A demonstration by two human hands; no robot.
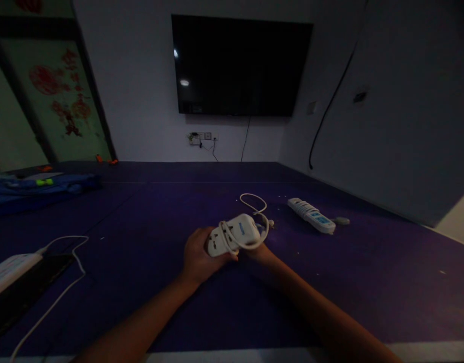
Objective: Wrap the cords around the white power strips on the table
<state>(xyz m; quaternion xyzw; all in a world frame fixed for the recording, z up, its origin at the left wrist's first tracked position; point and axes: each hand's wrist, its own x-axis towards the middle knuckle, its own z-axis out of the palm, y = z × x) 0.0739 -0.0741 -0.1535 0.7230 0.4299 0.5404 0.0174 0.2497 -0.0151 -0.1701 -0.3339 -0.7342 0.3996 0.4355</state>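
A white power strip (241, 229) is tilted up just above the purple mat, socket face towards me. Its white cord (227, 236) wraps around the middle, and a loose loop trails past the far end to a plug (271, 223). My left hand (197, 252) is closed around the near end, thumb along the lower edge. Under the far end is my right hand (257, 253), against the strip; its fingers are mostly hidden behind the strip and cord. To the right lies a second white power strip (311, 215) with blue sockets, its cord wound around it.
On the left, a white device (14, 272) with a thin cable (76, 257) lies by a black flat thing (35, 290). Blue cloth (58, 185) is heaped farther back. Small white scraps dot the purple mat (148, 217). A television (241, 65) hangs on the wall.
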